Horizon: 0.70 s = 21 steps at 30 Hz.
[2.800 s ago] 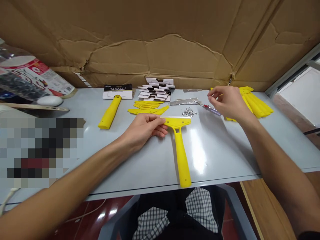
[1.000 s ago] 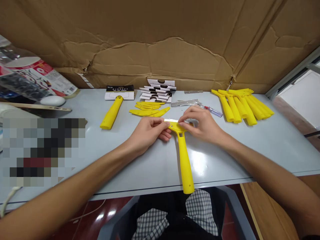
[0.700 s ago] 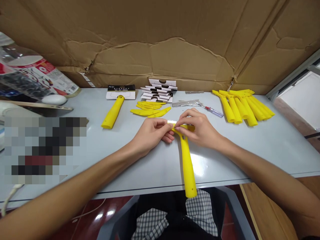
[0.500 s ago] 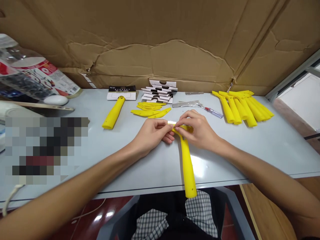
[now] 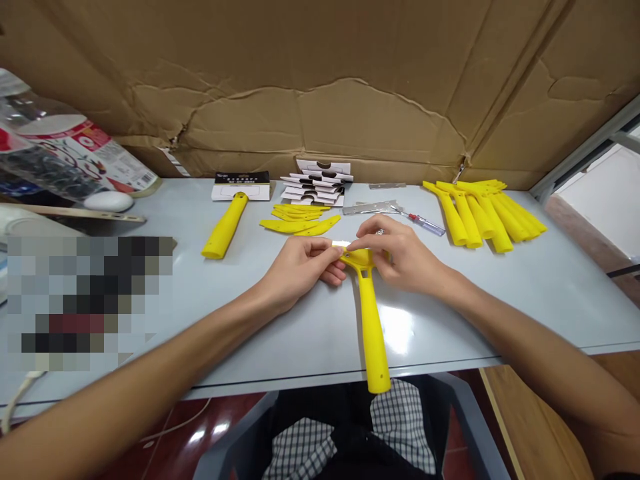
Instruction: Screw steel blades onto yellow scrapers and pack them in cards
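Observation:
My left hand [image 5: 305,267] pinches the left end of a yellow scraper's [image 5: 373,333] head between thumb and fingers. A strip of metal blade [image 5: 341,243] shows along the head's far edge. A small screw [image 5: 347,255] sits at a hole near my left thumb. My right hand [image 5: 395,250] is curled at the right end of the head, index finger stretched across it toward my left thumb. Small silvery pieces [image 5: 380,231], seemingly screws, show between its fingers. The scraper's handle points toward me, its end past the table edge.
Behind my hands lie loose yellow curved strips [image 5: 300,223], folded cards [image 5: 317,183], metal blades [image 5: 373,207] and a screwdriver [image 5: 423,223]. Several yellow handles [image 5: 480,217] are piled right. Another scraper [image 5: 227,227] lies left, near a bottle [image 5: 85,143]. Cardboard [image 5: 300,80] stands behind.
My right hand's thumb and index have parted from their pinch over the head. The index now reaches across it, the thumb has drawn back right, and the screw is uncovered.

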Each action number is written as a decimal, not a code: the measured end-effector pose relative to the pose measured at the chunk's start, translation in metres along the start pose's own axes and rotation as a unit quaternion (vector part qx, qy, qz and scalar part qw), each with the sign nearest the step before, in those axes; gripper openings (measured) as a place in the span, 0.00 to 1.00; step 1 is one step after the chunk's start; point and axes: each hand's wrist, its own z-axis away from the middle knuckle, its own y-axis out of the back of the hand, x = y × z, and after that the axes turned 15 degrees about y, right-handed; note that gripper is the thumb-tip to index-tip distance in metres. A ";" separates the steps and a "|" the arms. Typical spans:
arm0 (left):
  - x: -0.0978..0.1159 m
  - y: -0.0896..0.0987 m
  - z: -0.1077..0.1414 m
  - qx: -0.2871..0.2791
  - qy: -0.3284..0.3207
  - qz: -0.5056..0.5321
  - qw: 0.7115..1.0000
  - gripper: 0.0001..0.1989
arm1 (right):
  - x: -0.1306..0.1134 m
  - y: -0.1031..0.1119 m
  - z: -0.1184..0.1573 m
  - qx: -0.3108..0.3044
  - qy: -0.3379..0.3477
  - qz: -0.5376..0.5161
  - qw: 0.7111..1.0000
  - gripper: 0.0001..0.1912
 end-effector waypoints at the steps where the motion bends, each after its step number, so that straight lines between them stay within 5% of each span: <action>1: 0.000 0.000 0.000 0.001 0.000 0.000 1.000 0.10 | 0.000 -0.001 0.001 -0.012 -0.002 0.000 1.000 0.28; 7: 0.000 0.000 -0.001 0.002 0.003 -0.005 1.000 0.10 | 0.000 -0.002 0.002 -0.060 -0.031 0.016 0.998 0.27; 21: -0.002 0.002 -0.002 -0.007 -0.002 -0.001 1.000 0.11 | 0.000 -0.005 0.002 -0.052 0.005 0.023 0.998 0.27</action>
